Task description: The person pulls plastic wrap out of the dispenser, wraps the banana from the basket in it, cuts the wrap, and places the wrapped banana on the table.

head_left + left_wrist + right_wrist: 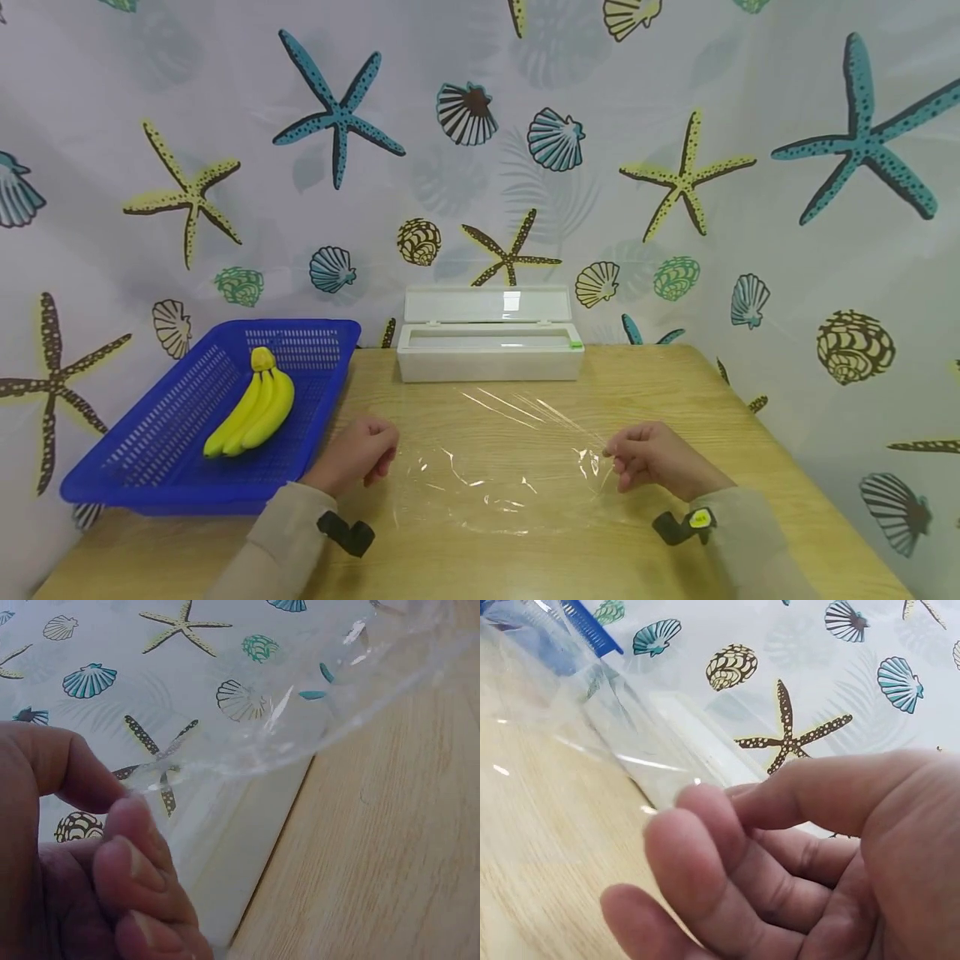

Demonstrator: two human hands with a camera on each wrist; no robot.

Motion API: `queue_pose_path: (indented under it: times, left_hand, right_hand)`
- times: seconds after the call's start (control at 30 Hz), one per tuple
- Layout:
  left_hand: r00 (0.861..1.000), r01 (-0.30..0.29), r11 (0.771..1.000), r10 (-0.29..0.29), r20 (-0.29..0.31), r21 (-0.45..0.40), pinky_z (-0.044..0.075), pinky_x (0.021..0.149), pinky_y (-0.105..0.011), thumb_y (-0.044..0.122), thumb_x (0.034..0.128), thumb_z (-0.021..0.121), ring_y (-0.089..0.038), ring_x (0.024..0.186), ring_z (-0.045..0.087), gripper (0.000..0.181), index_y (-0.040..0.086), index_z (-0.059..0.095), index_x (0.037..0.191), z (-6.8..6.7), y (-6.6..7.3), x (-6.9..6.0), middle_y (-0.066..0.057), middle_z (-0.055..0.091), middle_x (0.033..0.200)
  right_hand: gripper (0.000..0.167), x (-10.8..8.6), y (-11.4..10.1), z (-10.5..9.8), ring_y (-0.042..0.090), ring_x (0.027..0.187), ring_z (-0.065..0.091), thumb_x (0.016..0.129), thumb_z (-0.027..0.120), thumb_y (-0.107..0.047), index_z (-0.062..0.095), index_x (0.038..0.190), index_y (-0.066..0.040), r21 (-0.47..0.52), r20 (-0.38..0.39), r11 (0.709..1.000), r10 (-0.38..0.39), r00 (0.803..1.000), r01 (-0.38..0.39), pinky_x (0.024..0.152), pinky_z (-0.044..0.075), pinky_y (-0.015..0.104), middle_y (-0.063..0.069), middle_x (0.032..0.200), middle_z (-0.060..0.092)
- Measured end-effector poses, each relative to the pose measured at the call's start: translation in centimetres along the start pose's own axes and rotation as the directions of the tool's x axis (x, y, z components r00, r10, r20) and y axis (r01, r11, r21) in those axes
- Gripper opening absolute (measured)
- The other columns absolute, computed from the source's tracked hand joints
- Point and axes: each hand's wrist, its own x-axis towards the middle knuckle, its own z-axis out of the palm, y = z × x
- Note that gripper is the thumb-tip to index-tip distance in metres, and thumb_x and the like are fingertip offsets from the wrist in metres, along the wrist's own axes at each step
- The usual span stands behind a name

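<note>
Between the two hands stretches a clear sheet of plastic wrap (495, 483), with glints and creases along it, above the wooden table. My left hand (358, 454) pinches one edge of it between thumb and index finger; in the left wrist view the film (277, 746) runs off to the right from the fingertips. My right hand (660, 458) pinches the opposite edge, and the right wrist view has the film (592, 761) leading away from thumb and index finger. Behind the sheet stands a long white box (491, 365), its lid (457, 305) raised.
On the left sits a blue plastic basket (176, 493), close to my left hand. A bunch of yellow bananas (258, 408) lies inside it. The wooden table (645, 383) meets patterned shell-and-starfish sheeting (487, 183) at the back and on the right.
</note>
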Motion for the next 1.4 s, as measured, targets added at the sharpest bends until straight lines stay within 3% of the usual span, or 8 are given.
queue_pose_path:
  times: [0.2, 0.3, 0.43, 0.6, 0.87, 1.17, 1.4]
  left_hand:
    - [0.997, 0.059, 0.979, -0.068, 0.038, 0.194, 0.042, 0.046, -0.024, 0.019, 0.0909, 0.052, -0.014, 0.047, 0.048, 0.028, 0.005, 0.059, 0.068, 0.5, -0.5, -0.2, -0.001, 0.055, 0.054]
    - [0.996, 0.059, 0.942, -0.079, 0.048, 0.329, 0.039, 0.047, -0.024, 0.022, 0.0887, 0.055, -0.014, 0.048, 0.05, 0.027, 0.009, 0.06, 0.066, 0.7, -0.7, -0.4, 0.0, 0.057, 0.054]
    - [0.995, 0.049, 0.89, -0.082, 0.055, 0.452, 0.037, 0.048, -0.025, 0.025, 0.0862, 0.057, -0.014, 0.05, 0.052, 0.027, 0.012, 0.059, 0.063, 0.8, -1.0, -0.6, 0.001, 0.059, 0.055]
    - [0.993, 0.05, 0.88, -0.096, 0.074, 0.472, 0.04, 0.048, -0.024, 0.024, 0.0854, 0.061, -0.013, 0.05, 0.054, 0.025, 0.012, 0.06, 0.063, 0.7, -1.4, -0.6, 0.0, 0.06, 0.056]
    - [0.984, 0.007, 0.885, -0.089, 0.154, 0.466, 0.042, 0.049, -0.024, 0.02, 0.0872, 0.061, -0.013, 0.05, 0.055, 0.022, 0.012, 0.058, 0.067, 0.5, -1.4, -0.9, 0.001, 0.06, 0.057]
    - [0.965, 0.048, 0.864, -0.169, 0.199, 0.5, 0.04, 0.047, -0.023, 0.019, 0.0851, 0.061, -0.012, 0.051, 0.052, 0.019, 0.012, 0.058, 0.067, 0.6, -1.2, -1.4, 0.002, 0.057, 0.057]
    - [0.965, 0.015, 0.876, -0.139, 0.223, 0.483, 0.041, 0.045, -0.022, 0.013, 0.0822, 0.061, -0.012, 0.049, 0.052, 0.019, 0.01, 0.06, 0.064, 0.5, -1.5, -1.6, 0.001, 0.057, 0.056]
  right_hand:
    - [0.027, 0.7, 1.1, 0.3, 0.009, 0.061, 0.066, 0.098, 0.055, -0.011, 0.064, 0.105, 0.014, -0.097, -0.073, 0.993, 0.057, 0.996, -0.064, 0.064, 0.06, 0.031, -0.003, 0.071, 0.067]
    - [0.031, 1.0, 1.5, 0.5, 0.009, 0.061, 0.066, 0.096, 0.057, -0.012, 0.064, 0.105, 0.016, -0.172, -0.116, 0.981, 0.068, 0.991, -0.087, 0.062, 0.06, 0.031, -0.002, 0.071, 0.068]
    - [0.028, 1.3, 1.9, 0.8, 0.01, 0.061, 0.066, 0.095, 0.059, -0.014, 0.068, 0.102, 0.011, -0.242, -0.134, 0.964, 0.079, 0.988, -0.11, 0.062, 0.06, 0.031, 0.0, 0.072, 0.07]
    - [0.025, 1.3, 2.0, 0.8, 0.01, 0.06, 0.066, 0.094, 0.061, -0.015, 0.069, 0.098, 0.008, -0.258, -0.107, 0.958, 0.097, 0.99, -0.122, 0.061, 0.06, 0.031, 0.001, 0.072, 0.07]
    - [0.028, 0.9, 1.7, 0.7, 0.011, 0.063, 0.064, 0.098, 0.056, -0.015, 0.064, 0.098, 0.012, -0.253, -0.034, 0.963, 0.083, 0.996, -0.089, 0.061, 0.058, 0.03, 0.001, 0.073, 0.067]
    - [0.03, 0.3, 1.5, 0.4, 0.01, 0.061, 0.062, 0.095, 0.061, -0.015, 0.061, 0.092, 0.015, -0.262, 0.063, 0.961, 0.11, 0.992, -0.09, 0.059, 0.055, 0.025, -0.001, 0.07, 0.067]
    - [0.033, 0.2, 1.8, 0.4, 0.011, 0.061, 0.061, 0.096, 0.062, -0.018, 0.064, 0.091, 0.014, -0.308, 0.06, 0.947, 0.118, 0.991, -0.094, 0.055, 0.053, 0.025, 0.0, 0.071, 0.067]
